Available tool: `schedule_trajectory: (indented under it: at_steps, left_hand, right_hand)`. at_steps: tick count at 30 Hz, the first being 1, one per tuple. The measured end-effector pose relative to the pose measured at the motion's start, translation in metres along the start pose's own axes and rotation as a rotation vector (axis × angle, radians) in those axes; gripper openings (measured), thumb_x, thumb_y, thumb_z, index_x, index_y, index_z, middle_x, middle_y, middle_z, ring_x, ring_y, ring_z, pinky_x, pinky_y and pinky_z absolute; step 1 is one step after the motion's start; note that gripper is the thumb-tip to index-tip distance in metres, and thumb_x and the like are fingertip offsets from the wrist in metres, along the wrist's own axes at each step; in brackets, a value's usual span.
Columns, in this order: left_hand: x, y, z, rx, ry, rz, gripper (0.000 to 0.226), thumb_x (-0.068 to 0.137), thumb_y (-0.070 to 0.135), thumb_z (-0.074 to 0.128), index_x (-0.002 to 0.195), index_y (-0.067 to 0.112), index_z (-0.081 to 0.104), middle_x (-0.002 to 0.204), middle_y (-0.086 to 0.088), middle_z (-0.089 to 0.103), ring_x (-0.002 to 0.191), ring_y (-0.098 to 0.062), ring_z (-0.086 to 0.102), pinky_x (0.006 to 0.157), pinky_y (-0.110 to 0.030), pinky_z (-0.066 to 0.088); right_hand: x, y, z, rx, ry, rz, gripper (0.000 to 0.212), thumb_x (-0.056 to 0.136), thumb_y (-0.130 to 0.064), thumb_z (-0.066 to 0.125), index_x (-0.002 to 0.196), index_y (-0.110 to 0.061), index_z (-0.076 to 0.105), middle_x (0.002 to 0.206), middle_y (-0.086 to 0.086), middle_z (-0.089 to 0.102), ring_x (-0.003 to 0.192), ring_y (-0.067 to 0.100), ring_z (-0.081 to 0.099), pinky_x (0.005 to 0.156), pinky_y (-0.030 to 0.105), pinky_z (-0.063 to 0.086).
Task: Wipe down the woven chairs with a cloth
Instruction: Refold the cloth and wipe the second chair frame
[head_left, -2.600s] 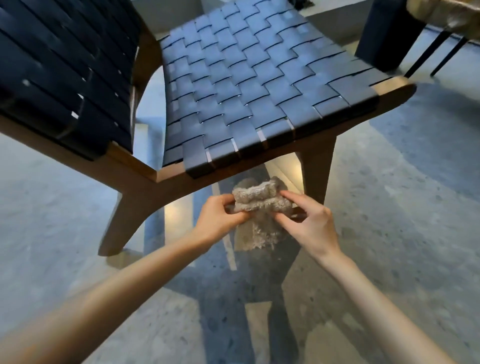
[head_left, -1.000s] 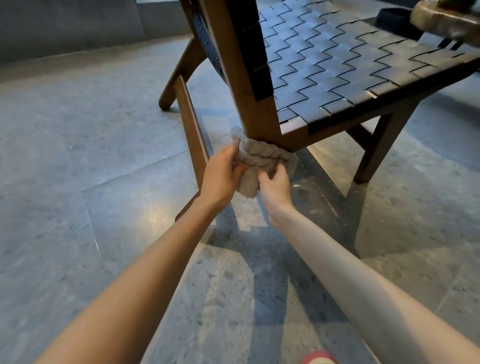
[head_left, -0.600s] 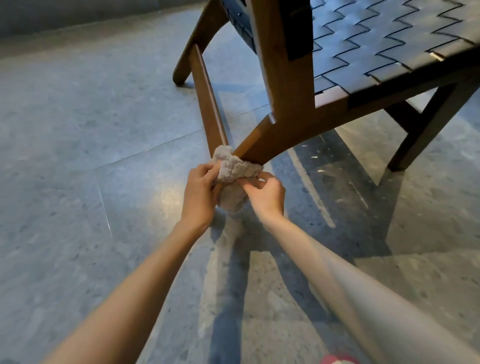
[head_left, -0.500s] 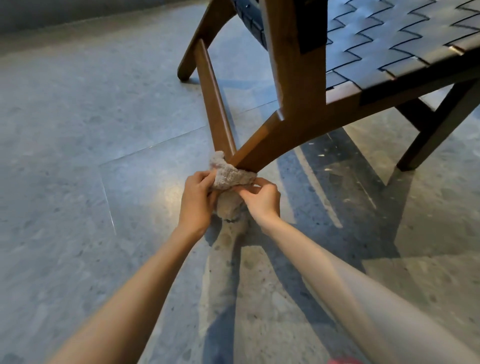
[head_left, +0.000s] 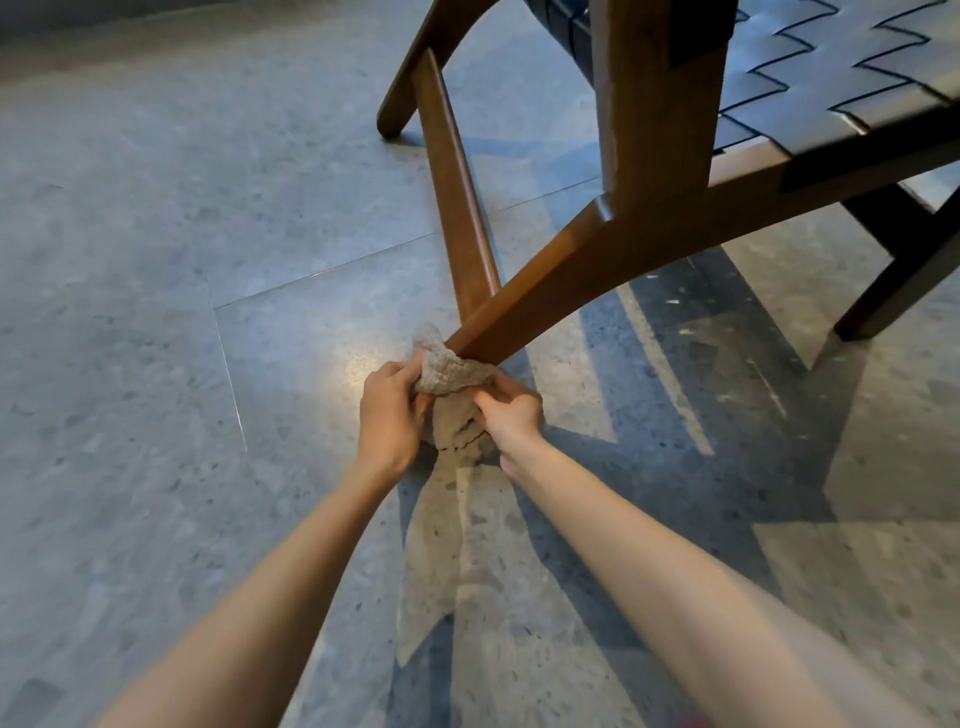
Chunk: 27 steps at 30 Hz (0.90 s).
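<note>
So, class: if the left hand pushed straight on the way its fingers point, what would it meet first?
The left hand grips the beige cloth; straight behind that, likely the foot of the wooden chair leg.

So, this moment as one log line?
wipe chair leg | left hand: grips cloth | right hand: grips cloth | cloth: at leg's lower end

Floor (head_left: 130, 364): grey speckled stone-look tiles, slightly glossy. Thin joint (head_left: 322, 270) runs diagonally across left half. Second joint (head_left: 231, 374) meets it and heads toward viewer. Bright glare spot (head_left: 356, 366) near centre. Broad dark shadows (head_left: 737, 353) cross right side, pale strips between. Small red thing (head_left: 693, 722) at bottom edge, too cropped to identify.
</note>
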<state>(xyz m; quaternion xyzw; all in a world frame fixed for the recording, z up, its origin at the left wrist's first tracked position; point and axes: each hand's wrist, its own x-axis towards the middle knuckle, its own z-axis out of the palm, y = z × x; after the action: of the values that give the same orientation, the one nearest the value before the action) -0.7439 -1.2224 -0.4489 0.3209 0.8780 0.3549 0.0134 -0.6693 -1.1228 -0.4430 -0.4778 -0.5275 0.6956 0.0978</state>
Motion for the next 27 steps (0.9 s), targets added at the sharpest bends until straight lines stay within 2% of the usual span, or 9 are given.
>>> schedule_trajectory:
  at_steps: [2, 5, 8, 10, 13, 14, 18, 22, 27]
  left_hand:
    - [0.001, 0.011, 0.003, -0.024, 0.039, 0.006, 0.026, 0.091, 0.002, 0.056, 0.111, 0.012, 0.069, 0.093, 0.0, 0.056, 0.083, -0.01, 0.045, 0.071, 0.0, 0.031]
    - [0.007, 0.03, 0.006, -0.066, 0.085, 0.039, 0.031, 0.091, 0.003, 0.057, 0.119, 0.013, 0.065, 0.1, 0.001, 0.056, 0.091, -0.012, 0.045, 0.078, 0.0, 0.029]
    - [0.012, 0.045, 0.008, -0.113, 0.105, 0.043, 0.038, 0.09, 0.003, 0.059, 0.126, 0.016, 0.061, 0.107, -0.006, 0.06, 0.097, -0.01, 0.04, 0.081, -0.007, 0.028]
    - [0.017, 0.057, 0.008, -0.144, 0.116, 0.064, 0.041, 0.09, 0.003, 0.06, 0.129, 0.017, 0.059, 0.111, -0.008, 0.06, 0.099, -0.011, 0.039, 0.081, -0.009, 0.028]
    - [0.031, 0.085, 0.009, -0.164, 0.151, 0.146, 0.043, 0.09, 0.007, 0.06, 0.132, 0.018, 0.057, 0.114, -0.005, 0.059, 0.1, -0.011, 0.038, 0.083, -0.008, 0.027]
    - [0.036, 0.096, 0.009, -0.187, 0.166, 0.178, 0.043, 0.09, 0.009, 0.061, 0.132, 0.018, 0.057, 0.114, -0.004, 0.058, 0.1, -0.012, 0.039, 0.085, -0.007, 0.027]
    - [0.051, 0.138, 0.009, -0.27, 0.197, 0.245, 0.042, 0.09, 0.013, 0.06, 0.132, 0.016, 0.056, 0.116, -0.002, 0.056, 0.104, -0.013, 0.039, 0.088, -0.01, 0.029]
    - [0.057, 0.152, 0.012, -0.292, 0.233, 0.231, 0.041, 0.091, 0.013, 0.06, 0.131, 0.016, 0.057, 0.112, 0.004, 0.054, 0.1, -0.008, 0.033, 0.086, -0.013, 0.032]
    - [0.058, 0.15, 0.007, -0.33, 0.237, 0.249, 0.029, 0.091, 0.011, 0.059, 0.118, 0.014, 0.066, 0.105, 0.009, 0.054, 0.098, -0.012, 0.042, 0.083, -0.018, 0.037]
  right_hand:
    - [-0.001, -0.001, -0.001, 0.145, 0.077, 0.062, 0.02, 0.092, -0.011, 0.061, 0.08, -0.027, 0.064, 0.095, -0.004, 0.067, 0.098, 0.018, 0.064, 0.094, 0.04, 0.053]
    - [-0.005, -0.007, -0.007, 0.316, 0.151, 0.124, 0.015, 0.089, -0.009, 0.065, 0.081, -0.021, 0.069, 0.092, -0.002, 0.071, 0.092, 0.018, 0.067, 0.089, 0.039, 0.056]
    - [-0.012, -0.022, -0.019, 0.468, 0.174, 0.179, 0.011, 0.085, -0.006, 0.069, 0.078, -0.014, 0.072, 0.085, 0.002, 0.072, 0.087, 0.02, 0.068, 0.084, 0.035, 0.056]
    - [-0.017, -0.037, -0.03, 0.603, 0.154, 0.191, 0.007, 0.084, -0.004, 0.069, 0.083, -0.011, 0.072, 0.093, 0.007, 0.072, 0.084, 0.021, 0.067, 0.08, 0.035, 0.055]
    - [-0.021, -0.059, -0.048, 0.758, 0.104, 0.079, 0.01, 0.084, -0.003, 0.069, 0.092, -0.009, 0.07, 0.11, 0.012, 0.069, 0.084, 0.017, 0.067, 0.067, 0.026, 0.058]
    - [-0.023, -0.067, -0.054, 0.789, 0.11, 0.02, 0.013, 0.084, -0.002, 0.068, 0.095, -0.008, 0.07, 0.113, 0.013, 0.068, 0.085, 0.017, 0.068, 0.069, 0.024, 0.057]
    - [-0.033, -0.094, -0.08, 0.853, 0.128, -0.106, 0.029, 0.087, -0.001, 0.063, 0.115, -0.005, 0.065, 0.123, 0.017, 0.064, 0.112, 0.023, 0.062, 0.1, 0.035, 0.049]
    - [-0.048, -0.108, -0.091, 0.832, 0.206, -0.069, 0.01, 0.084, -0.002, 0.067, 0.093, -0.007, 0.067, 0.117, 0.016, 0.066, 0.11, 0.025, 0.063, 0.099, 0.039, 0.05]
    - [-0.058, -0.116, -0.09, 0.834, 0.231, -0.177, 0.023, 0.079, 0.006, 0.07, 0.098, -0.007, 0.065, 0.106, 0.013, 0.069, 0.093, 0.018, 0.068, 0.089, 0.033, 0.056]
